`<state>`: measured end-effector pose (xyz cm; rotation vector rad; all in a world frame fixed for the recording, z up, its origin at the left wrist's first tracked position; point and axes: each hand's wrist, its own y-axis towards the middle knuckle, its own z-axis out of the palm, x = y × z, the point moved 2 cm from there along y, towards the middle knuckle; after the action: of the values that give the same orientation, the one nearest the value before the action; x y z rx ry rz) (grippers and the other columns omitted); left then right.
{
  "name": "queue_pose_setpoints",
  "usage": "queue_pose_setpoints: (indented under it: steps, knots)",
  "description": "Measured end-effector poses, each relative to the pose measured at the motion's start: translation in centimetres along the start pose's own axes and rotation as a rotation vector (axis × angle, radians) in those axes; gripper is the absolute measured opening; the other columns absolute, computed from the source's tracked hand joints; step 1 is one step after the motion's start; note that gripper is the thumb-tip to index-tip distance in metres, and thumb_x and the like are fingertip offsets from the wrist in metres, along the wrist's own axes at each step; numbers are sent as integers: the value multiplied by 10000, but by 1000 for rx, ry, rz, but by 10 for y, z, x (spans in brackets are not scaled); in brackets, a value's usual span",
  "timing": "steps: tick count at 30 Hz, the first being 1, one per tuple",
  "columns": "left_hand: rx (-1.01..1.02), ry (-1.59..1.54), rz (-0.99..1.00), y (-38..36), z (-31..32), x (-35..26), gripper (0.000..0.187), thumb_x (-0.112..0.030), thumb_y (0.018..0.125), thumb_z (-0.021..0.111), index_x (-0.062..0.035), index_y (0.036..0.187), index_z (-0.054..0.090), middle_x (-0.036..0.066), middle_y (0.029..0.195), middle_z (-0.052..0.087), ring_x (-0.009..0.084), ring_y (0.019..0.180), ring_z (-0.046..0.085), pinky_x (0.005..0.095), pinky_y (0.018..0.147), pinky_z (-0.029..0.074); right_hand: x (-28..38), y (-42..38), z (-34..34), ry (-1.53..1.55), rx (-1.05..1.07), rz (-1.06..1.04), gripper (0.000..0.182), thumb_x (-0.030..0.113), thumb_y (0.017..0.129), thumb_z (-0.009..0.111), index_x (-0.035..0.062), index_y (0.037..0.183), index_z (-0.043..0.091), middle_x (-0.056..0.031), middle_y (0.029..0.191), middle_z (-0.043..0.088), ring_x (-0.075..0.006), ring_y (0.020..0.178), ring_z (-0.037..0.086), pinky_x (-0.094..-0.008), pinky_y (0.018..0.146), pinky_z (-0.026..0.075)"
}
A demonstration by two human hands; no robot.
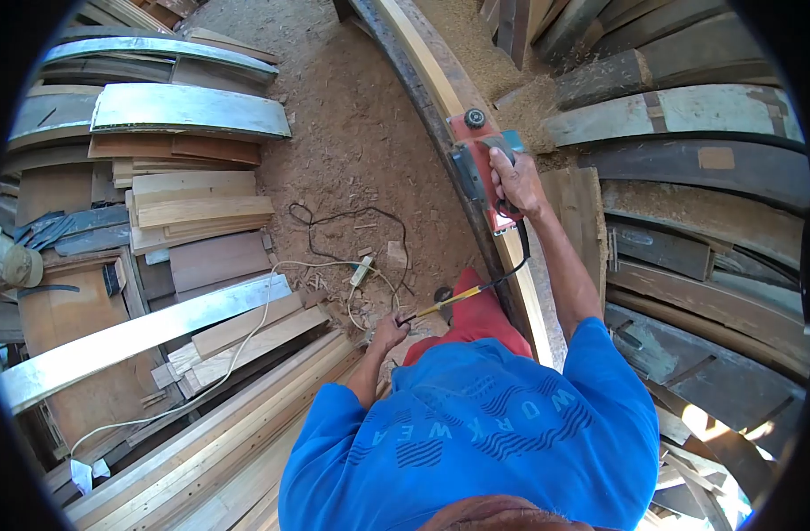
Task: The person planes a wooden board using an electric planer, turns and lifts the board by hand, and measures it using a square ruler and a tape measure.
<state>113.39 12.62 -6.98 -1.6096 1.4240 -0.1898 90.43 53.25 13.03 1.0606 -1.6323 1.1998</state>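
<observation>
My right hand [516, 183] is wrapped round the handle of a red electric planer [483, 170] with a black knob at its front. The planer sits on a long, pale wooden board [534, 305] that stretches along a narrow workbench [425, 99]. Low on the left, my left hand [390, 333] is closed on a power cord [449, 302], partly wrapped in yellow, that loops back to the planer's rear. Near my left hand, a pale power strip [361, 271] lies on the ground with cords running from it.
Stacked planks [201, 208] and a long whitish board [148, 341] line the left side. More heavy boards [697, 173] are piled on the right, close to the bench. A white extension cord [245, 341] crosses the left stacks. Black cable [356, 212] and wood shavings lie on the dirt floor [334, 124].
</observation>
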Motion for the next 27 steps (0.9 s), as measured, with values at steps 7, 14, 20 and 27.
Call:
queue_pose_setpoints:
  steps: [7,14,20,27]
  knots:
    - [-30,-38,-32,33,-31,-22,272,-277,770,719,-35,870,649,186,761,684,317,723,681,424,680,535,22,45,10,22,-2,3,414,433,1015,585,36,896,600,2,641,548,-84,480,504,-264,431,397]
    - [-40,-24,-71,90,-76,-35,281,-303,778,713,-46,860,633,178,752,669,323,722,666,430,674,519,46,97,19,-15,29,18,526,528,988,575,14,1035,677,-4,641,588,-95,523,562,-297,470,456]
    - [-65,-49,-115,129,-124,-52,277,-307,782,731,-67,886,638,150,753,666,302,735,668,421,703,521,67,146,29,-61,44,-1,604,569,974,564,-22,1046,668,-36,645,606,-131,542,593,-319,507,482]
    - [-148,-81,-72,162,-167,-73,289,-254,781,743,-53,959,636,128,830,686,261,767,668,386,730,539,75,199,41,-34,24,-38,555,552,984,567,5,1002,663,-3,652,576,-102,541,552,-293,500,457]
